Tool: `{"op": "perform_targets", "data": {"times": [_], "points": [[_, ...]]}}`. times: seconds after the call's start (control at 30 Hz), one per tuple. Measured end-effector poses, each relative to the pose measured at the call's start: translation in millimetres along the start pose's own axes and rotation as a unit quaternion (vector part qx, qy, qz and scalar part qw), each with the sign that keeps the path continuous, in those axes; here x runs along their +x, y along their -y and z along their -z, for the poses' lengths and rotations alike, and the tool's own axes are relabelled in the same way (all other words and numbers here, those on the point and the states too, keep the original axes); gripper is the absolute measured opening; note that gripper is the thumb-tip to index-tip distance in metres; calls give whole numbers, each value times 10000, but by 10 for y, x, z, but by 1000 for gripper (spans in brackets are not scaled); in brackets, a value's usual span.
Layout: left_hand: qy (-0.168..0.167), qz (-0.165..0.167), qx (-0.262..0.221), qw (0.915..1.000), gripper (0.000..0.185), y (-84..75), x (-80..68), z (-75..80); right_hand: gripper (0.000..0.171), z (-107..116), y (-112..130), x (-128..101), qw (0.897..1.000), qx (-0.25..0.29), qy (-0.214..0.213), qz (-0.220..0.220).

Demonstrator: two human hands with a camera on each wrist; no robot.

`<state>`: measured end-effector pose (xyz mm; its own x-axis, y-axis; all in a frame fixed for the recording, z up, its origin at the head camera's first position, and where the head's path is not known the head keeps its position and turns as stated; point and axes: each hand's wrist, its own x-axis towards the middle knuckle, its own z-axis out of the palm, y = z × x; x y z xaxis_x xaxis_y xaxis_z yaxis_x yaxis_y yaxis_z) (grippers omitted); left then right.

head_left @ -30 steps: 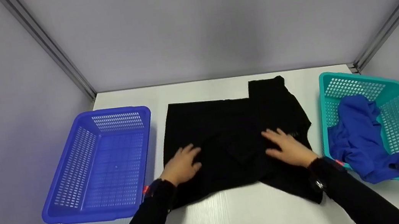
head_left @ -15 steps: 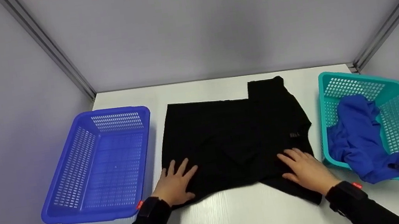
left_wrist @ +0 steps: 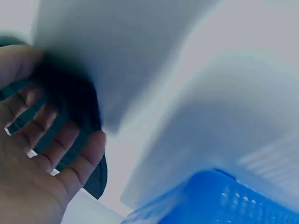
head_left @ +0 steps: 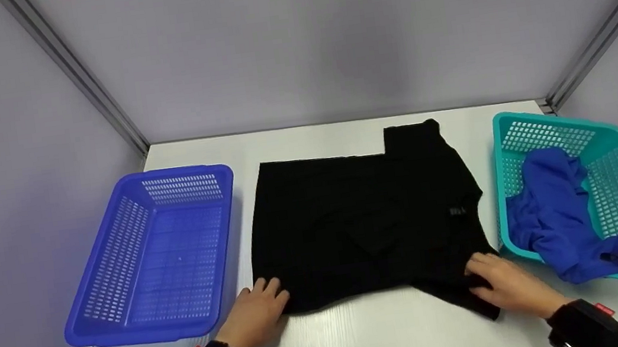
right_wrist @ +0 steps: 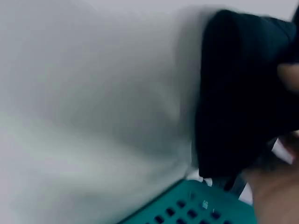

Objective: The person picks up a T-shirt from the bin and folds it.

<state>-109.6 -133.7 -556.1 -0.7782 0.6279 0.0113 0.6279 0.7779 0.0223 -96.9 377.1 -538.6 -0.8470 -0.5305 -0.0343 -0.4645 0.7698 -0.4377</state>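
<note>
The left hand [head_left: 256, 315] has its grip on the near left corner of the black garment [head_left: 362, 214], fingers curled over the cloth edge; the left wrist view shows the fingers [left_wrist: 56, 149] bent round dark fabric. The right hand [head_left: 506, 285] grips the near right corner of the same garment, its fingers bunched into the cloth where a flap hangs toward the desk's front edge. Both wrists wear black sleeves with a small red tab.

The black garment lies spread flat in the middle of the white desk [head_left: 366, 339], with one part reaching farther back on the right side. A blue basket [head_left: 158, 253] stands just left of it, a teal basket [head_left: 580, 191] just right. In the teal basket lies a crumpled blue cloth [head_left: 559, 212].
</note>
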Motion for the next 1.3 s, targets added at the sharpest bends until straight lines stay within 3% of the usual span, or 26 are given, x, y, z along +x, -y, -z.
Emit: {"op": "perform_targets", "data": {"times": [0.1,0.17,0.27,0.47,0.57,0.67,0.77,0.83,0.9,1.0,1.1,1.2,1.3], "points": [[-323,165,95,9993,20,5,-27,24,36,60,-31,-122,9958,585,685,-173],[-602,356,32,9975,23,8,-38,54,40,70,-51,-198,9953,421,861,-168],[-1107,625,-141,9918,28,14,-46,120,39,111,-51,-274,9976,-50,684,-132],[-1807,1086,-970,9727,37,17,-45,317,41,516,139,-232,9986,165,-71,-500],[-2142,1219,-1292,9605,38,24,-37,412,46,728,275,-178,9952,159,-937,-221],[-2499,1203,-1403,9505,31,38,-31,489,49,912,394,-162,9823,208,-1847,221],[-2715,1135,-1457,9445,26,58,-59,575,47,1086,484,-196,9720,554,-2221,534],[-2639,1047,-1482,9473,24,70,-106,643,45,1181,515,-245,9716,886,-2103,618],[-2300,987,-1581,9552,24,74,-169,714,41,1244,511,-297,9749,1271,-1691,697],[-1400,945,-1812,9688,23,68,-244,804,34,1271,453,-355,9779,1849,-662,712],[-505,1034,-1964,9737,21,44,-251,850,28,1235,367,-332,9769,2053,153,572],[-235,1189,-1842,9754,19,23,-157,846,23,1179,297,-222,9899,1357,-11,410],[-546,1448,-1504,9764,17,18,4,821,20,1143,255,-51,9966,187,-788,126]]}}
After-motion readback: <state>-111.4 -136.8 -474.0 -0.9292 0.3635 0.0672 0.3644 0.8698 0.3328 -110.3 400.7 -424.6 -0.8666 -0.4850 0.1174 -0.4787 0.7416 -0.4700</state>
